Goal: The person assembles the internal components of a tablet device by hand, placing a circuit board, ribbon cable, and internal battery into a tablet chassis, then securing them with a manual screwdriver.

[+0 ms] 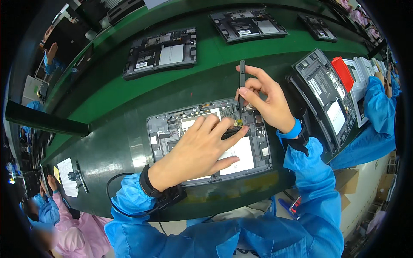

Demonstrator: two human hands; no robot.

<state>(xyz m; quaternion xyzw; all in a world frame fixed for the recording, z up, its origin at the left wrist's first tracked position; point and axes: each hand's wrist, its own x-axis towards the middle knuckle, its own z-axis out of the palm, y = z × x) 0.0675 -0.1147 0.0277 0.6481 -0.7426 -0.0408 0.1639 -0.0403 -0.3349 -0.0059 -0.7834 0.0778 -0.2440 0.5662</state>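
The right hand (pixel 270 102) holds a slim black tool (pixel 242 79) pinched in its fingers. The opened device (pixel 246 152) lies below these fingers; whether the left hand (pixel 193 150) grips something, I cannot tell.

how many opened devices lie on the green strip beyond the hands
3 visible: one device left of centre, a second device top centre, a third device upper right; others may be hidden near the rim.

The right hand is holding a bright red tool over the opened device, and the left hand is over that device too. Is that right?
Not quite: the head view shows the tool is dark, not red. The right hand does hold it over the opened device, with the left hand over that device too.
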